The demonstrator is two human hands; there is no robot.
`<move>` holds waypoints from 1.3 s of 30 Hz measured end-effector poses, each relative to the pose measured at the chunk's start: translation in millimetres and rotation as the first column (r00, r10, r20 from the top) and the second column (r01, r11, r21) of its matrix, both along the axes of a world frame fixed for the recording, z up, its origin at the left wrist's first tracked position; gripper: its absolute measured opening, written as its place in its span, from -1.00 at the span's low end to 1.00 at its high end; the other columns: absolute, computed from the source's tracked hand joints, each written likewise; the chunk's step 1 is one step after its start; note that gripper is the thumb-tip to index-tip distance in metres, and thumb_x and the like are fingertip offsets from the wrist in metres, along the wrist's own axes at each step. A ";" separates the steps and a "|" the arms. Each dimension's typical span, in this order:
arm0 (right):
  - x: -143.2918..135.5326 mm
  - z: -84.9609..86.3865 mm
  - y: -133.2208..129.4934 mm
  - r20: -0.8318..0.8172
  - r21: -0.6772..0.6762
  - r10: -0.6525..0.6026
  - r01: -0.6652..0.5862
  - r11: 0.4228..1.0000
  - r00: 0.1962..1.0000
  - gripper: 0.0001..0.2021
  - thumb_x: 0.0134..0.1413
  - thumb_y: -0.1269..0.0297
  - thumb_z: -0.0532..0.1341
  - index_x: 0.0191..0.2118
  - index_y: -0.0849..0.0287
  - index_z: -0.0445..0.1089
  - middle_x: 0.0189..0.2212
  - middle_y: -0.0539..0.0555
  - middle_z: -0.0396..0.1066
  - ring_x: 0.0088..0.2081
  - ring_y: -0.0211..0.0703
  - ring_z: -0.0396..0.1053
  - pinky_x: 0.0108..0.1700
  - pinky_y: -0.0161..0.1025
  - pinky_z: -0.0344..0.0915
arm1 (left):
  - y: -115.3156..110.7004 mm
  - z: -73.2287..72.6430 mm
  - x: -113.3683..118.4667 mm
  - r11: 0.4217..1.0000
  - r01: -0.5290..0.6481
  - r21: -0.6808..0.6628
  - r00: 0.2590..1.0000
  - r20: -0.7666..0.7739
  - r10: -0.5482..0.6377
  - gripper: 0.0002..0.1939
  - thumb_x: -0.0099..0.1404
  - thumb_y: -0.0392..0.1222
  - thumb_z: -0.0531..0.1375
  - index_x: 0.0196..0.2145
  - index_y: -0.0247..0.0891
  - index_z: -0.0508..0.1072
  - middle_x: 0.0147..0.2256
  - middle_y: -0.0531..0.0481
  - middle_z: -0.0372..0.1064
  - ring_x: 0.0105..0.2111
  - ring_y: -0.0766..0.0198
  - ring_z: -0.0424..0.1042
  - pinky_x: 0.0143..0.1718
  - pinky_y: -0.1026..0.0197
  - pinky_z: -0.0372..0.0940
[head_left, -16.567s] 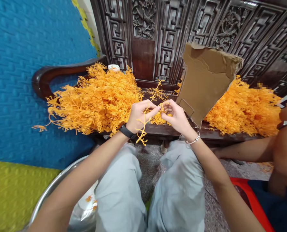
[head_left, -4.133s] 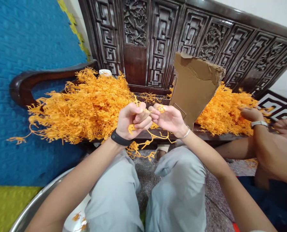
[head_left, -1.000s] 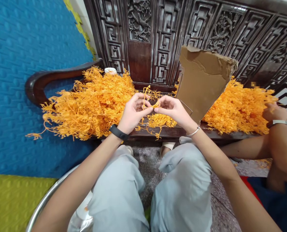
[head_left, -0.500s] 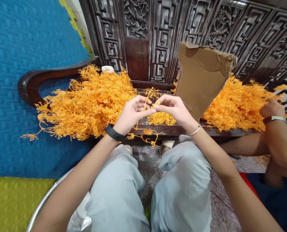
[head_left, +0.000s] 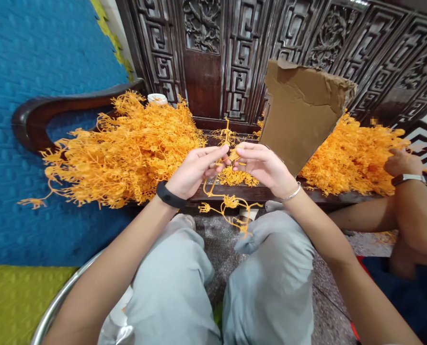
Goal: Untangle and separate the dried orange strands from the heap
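My left hand (head_left: 204, 167), with a black band at the wrist, is closed on a thin orange branching sprig (head_left: 213, 194). Its lower end, with small claw-like clusters, dangles over the bench edge, and one tip sticks up above my fingers. Close beside it, my right hand (head_left: 261, 163) pinches a small orange piece (head_left: 234, 155) between thumb and fingertips; whether that piece is joined to the sprig I cannot tell. Below and behind my hands lies a low heap of small orange pieces (head_left: 236, 177). To the left rises a large pile of orange sprigs (head_left: 127, 153).
A brown cardboard piece (head_left: 299, 110) stands upright on the dark wooden bench (head_left: 267, 192), with another orange pile (head_left: 353, 155) to its right. A co-worker's hand (head_left: 402, 163) is beside that pile. A white round object (head_left: 157, 98) sits behind the left pile.
The dangling part of the sprig has swung lower and to the right. My left thumb has lifted, my right fingers have shifted their pinch, and the view has moved slightly.
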State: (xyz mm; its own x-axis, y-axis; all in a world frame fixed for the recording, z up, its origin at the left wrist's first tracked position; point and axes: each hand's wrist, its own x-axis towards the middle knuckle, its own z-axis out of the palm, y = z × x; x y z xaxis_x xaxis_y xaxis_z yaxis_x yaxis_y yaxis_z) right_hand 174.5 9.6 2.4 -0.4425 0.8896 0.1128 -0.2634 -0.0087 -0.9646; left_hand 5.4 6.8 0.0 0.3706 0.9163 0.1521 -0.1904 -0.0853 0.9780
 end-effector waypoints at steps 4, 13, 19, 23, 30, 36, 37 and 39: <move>-3.7 3.4 -5.3 -0.028 -0.018 0.034 -0.034 0.999 0.999 -0.85 -0.13 0.26 0.30 -0.46 0.19 0.32 -0.49 -0.02 0.33 -0.40 -0.31 0.32 -0.21 -0.26 0.35 | -2.3 1.3 -0.8 1.000 0.022 -0.003 0.998 0.064 -0.022 -0.71 -0.02 -0.02 0.31 -0.58 -0.31 0.39 -0.55 0.06 0.31 -0.68 0.54 0.11 -0.71 0.38 -0.11; -14.6 6.4 -14.2 -0.069 0.039 0.117 -0.114 0.993 0.991 -0.80 -0.11 0.21 0.30 -0.45 0.21 0.32 -0.49 -0.02 0.31 -0.42 -0.31 0.31 -0.20 -0.24 0.34 | -6.7 5.3 4.3 0.992 0.113 -0.055 0.968 0.232 -0.098 -0.62 0.00 -0.02 0.29 -0.69 -0.32 0.24 -0.72 0.16 0.13 -0.75 0.60 -0.07 -0.74 0.42 -0.08; -16.0 10.0 -20.5 -0.025 0.079 0.079 -0.077 0.994 0.997 -0.75 -0.15 0.16 0.32 -0.44 0.20 0.30 -0.50 -0.03 0.29 -0.45 -0.34 0.27 -0.24 -0.29 0.32 | -12.1 10.2 6.7 0.992 0.068 -0.106 0.975 0.217 -0.043 -0.58 0.06 -0.01 0.20 -0.74 -0.29 0.15 -0.78 0.17 -0.01 -0.79 0.57 -0.13 -0.73 0.36 -0.03; -16.7 9.8 -21.5 -0.038 0.085 0.082 -0.079 0.993 0.996 -0.75 -0.16 0.16 0.33 -0.45 0.20 0.29 -0.52 -0.03 0.28 -0.46 -0.35 0.25 -0.27 -0.30 0.31 | -11.3 8.3 7.6 0.994 0.079 -0.077 0.977 0.205 -0.062 -0.58 0.05 -0.03 0.18 -0.77 -0.28 0.15 -0.81 0.18 -0.12 -0.80 0.56 -0.11 -0.70 0.33 0.02; -18.7 7.2 -18.4 -0.027 0.082 0.076 -0.074 0.994 0.997 -0.71 -0.18 0.13 0.33 -0.48 0.19 0.27 -0.51 -0.03 0.24 -0.44 -0.34 0.23 -0.29 -0.30 0.30 | -10.0 5.1 8.8 0.993 0.024 -0.112 0.976 0.218 0.002 -0.64 -0.09 -0.13 0.24 -0.73 -0.27 0.09 -0.77 0.19 -0.11 -0.76 0.55 -0.10 -0.70 0.35 -0.01; -21.5 3.6 -19.0 -0.054 0.101 0.085 -0.080 0.992 0.995 -0.74 -0.11 0.14 0.30 -0.43 0.19 0.26 -0.49 -0.03 0.23 -0.44 -0.34 0.21 -0.23 -0.26 0.30 | -10.5 6.8 7.7 0.994 0.049 -0.101 0.969 0.245 -0.023 -0.58 -0.08 -0.14 0.24 -0.75 -0.27 0.02 -0.77 0.20 -0.20 -0.76 0.57 -0.14 -0.68 0.35 0.03; -22.3 3.2 -19.4 -0.062 0.099 0.082 -0.075 0.992 0.995 -0.74 -0.11 0.13 0.30 -0.44 0.19 0.26 -0.49 -0.03 0.22 -0.44 -0.34 0.21 -0.22 -0.26 0.30 | -10.2 6.7 7.5 0.994 0.048 -0.100 0.969 0.244 -0.022 -0.57 -0.08 -0.14 0.24 -0.75 -0.27 0.01 -0.77 0.20 -0.21 -0.76 0.57 -0.14 -0.68 0.35 0.04; -23.7 2.9 -20.5 -0.067 0.095 0.072 -0.066 0.993 0.995 -0.72 -0.11 0.12 0.29 -0.45 0.19 0.24 -0.50 -0.03 0.21 -0.44 -0.34 0.20 -0.21 -0.26 0.30 | -9.7 5.8 7.4 0.995 0.035 -0.089 0.972 0.234 -0.013 -0.56 -0.07 -0.13 0.24 -0.75 -0.27 -0.01 -0.77 0.20 -0.23 -0.76 0.56 -0.14 -0.68 0.34 0.04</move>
